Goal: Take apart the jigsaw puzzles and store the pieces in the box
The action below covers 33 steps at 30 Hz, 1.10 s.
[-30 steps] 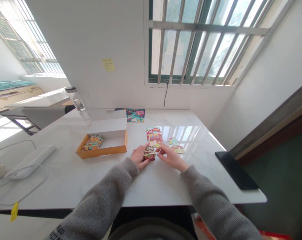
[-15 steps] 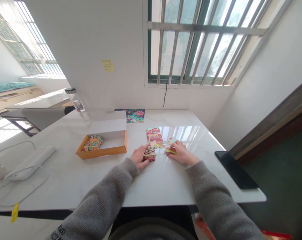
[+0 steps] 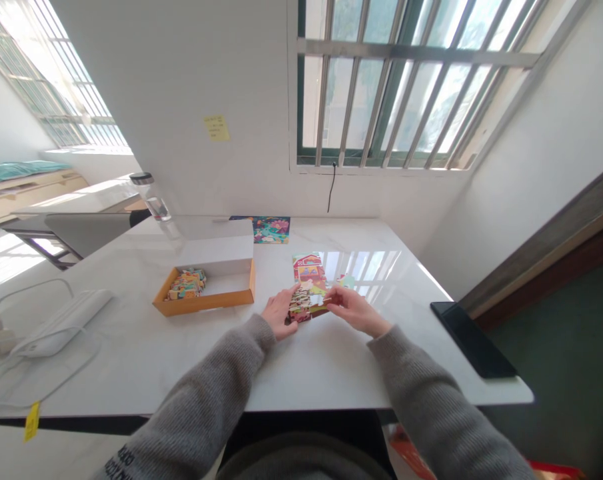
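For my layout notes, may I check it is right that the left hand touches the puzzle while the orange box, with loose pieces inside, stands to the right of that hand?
Not quite: the head view shows the orange box standing to the left of the left hand. That hand does touch the puzzle, and the box has loose pieces inside.

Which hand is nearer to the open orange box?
Left. The left hand is just right of the box, at the puzzle's left edge; the right hand is farther right, at the puzzle's other side.
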Available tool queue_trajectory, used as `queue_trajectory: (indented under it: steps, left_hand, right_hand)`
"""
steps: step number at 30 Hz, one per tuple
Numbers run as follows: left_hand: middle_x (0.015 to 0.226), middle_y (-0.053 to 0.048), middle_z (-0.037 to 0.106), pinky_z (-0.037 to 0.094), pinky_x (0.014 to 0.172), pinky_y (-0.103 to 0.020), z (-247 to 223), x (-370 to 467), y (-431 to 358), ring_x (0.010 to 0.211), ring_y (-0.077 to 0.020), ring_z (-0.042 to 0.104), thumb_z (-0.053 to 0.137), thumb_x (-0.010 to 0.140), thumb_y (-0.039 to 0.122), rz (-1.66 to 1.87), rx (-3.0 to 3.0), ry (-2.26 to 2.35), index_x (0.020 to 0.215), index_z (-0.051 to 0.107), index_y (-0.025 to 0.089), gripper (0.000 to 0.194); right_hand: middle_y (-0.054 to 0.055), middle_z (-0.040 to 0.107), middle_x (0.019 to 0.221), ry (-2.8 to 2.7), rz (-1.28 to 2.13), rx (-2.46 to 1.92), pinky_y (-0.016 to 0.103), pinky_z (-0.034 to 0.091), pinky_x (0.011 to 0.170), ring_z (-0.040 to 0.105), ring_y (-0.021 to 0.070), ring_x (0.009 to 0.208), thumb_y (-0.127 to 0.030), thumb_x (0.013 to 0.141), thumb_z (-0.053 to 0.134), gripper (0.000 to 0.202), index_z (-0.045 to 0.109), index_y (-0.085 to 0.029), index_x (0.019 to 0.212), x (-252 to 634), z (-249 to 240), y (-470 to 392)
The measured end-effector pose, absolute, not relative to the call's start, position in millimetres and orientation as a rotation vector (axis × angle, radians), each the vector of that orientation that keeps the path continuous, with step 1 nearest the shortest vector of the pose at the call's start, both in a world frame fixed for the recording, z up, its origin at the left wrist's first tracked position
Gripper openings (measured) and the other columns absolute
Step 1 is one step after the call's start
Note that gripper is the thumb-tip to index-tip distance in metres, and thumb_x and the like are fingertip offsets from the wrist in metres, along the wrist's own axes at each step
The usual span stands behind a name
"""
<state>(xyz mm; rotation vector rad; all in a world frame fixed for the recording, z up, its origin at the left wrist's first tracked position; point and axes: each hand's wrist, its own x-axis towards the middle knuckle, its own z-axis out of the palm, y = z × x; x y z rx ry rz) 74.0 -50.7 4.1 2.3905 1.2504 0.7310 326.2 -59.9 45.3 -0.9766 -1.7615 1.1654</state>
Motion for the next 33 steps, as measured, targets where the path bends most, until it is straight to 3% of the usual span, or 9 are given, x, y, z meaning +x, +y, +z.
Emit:
queue_trajectory:
  steps: [5,8,12,15,18,22,28,33]
  left_hand:
    - [0.132,-0.016,0.051,0.037,0.103,-0.052,4,73,-51,0.121,-0.0351,0.049,0.067,0.069,0.037,0.701,2.403,1.235,0.151,0.018,0.019,0.097]
    - [0.130,-0.015,0.053,0.036,0.103,-0.049,3,74,-50,0.121,-0.0328,0.050,0.062,0.076,0.037,0.719,2.400,1.229,0.150,0.022,0.019,0.085]
    - [0.127,-0.013,0.055,0.038,0.101,-0.048,3,74,-49,0.118,-0.0318,0.052,0.062,0.078,0.034,0.735,2.405,1.210,0.149,0.024,0.020,0.082]
    - [0.125,-0.012,0.056,0.038,0.100,-0.048,4,75,-49,0.115,-0.0311,0.053,0.063,0.077,0.032,0.726,2.410,1.242,0.150,0.023,0.021,0.084]
    - [0.123,-0.012,0.056,0.038,0.101,-0.047,5,75,-51,0.115,-0.0304,0.053,0.064,0.076,0.031,0.735,2.416,1.261,0.149,0.024,0.021,0.084]
    - [0.122,-0.012,0.056,0.039,0.101,-0.047,6,75,-52,0.113,-0.0307,0.053,0.064,0.076,0.031,0.734,2.421,1.253,0.149,0.024,0.019,0.085]
    - [0.121,-0.012,0.056,0.039,0.101,-0.049,8,76,-52,0.113,-0.0312,0.054,0.064,0.077,0.034,0.725,2.416,1.250,0.150,0.024,0.020,0.084]
    - [0.124,-0.013,0.054,0.038,0.101,-0.050,8,75,-53,0.115,-0.0326,0.053,0.065,0.079,0.043,0.748,2.391,1.229,0.150,0.024,0.020,0.085]
  right_hand:
    - [-0.003,0.053,0.072,-1.943,1.097,-0.979,0.027,0.043,0.064,0.050,0.0120,0.066,-0.025,0.081,0.062,0.009,0.056,-0.019,0.083,300,31,-66]
    - [-0.002,0.055,0.075,-1.975,1.050,-0.966,0.027,0.045,0.066,0.053,0.0127,0.068,-0.025,0.085,0.057,0.010,0.058,-0.019,0.093,298,32,-66]
    - [0.000,0.056,0.078,-2.042,0.644,-1.165,0.030,0.045,0.071,0.053,0.0144,0.068,-0.022,0.090,0.048,0.020,0.059,-0.020,0.105,330,39,-53]
    - [0.006,0.058,0.091,-2.106,0.397,-1.430,0.033,0.046,0.079,0.056,0.0180,0.080,-0.021,0.086,0.052,0.021,0.063,-0.018,0.104,366,41,-41]
    - [0.012,0.058,0.101,-2.085,0.251,-1.779,0.039,0.043,0.090,0.057,0.0263,0.097,-0.035,0.081,0.064,0.038,0.062,-0.016,0.114,395,38,-37]
    - [0.013,0.056,0.110,-2.130,0.297,-1.972,0.042,0.041,0.092,0.053,0.0318,0.108,-0.041,0.071,0.073,0.042,0.065,-0.020,0.106,409,35,-40]
    - [0.006,0.057,0.093,-2.196,0.545,-1.722,0.031,0.043,0.078,0.054,0.0217,0.087,-0.028,0.066,0.076,0.034,0.056,-0.018,0.091,385,34,-45]
    - [-0.004,0.050,0.075,-2.132,0.874,-1.331,0.025,0.037,0.061,0.045,0.0120,0.062,-0.018,0.083,0.054,0.015,0.047,-0.021,0.096,357,43,-57]
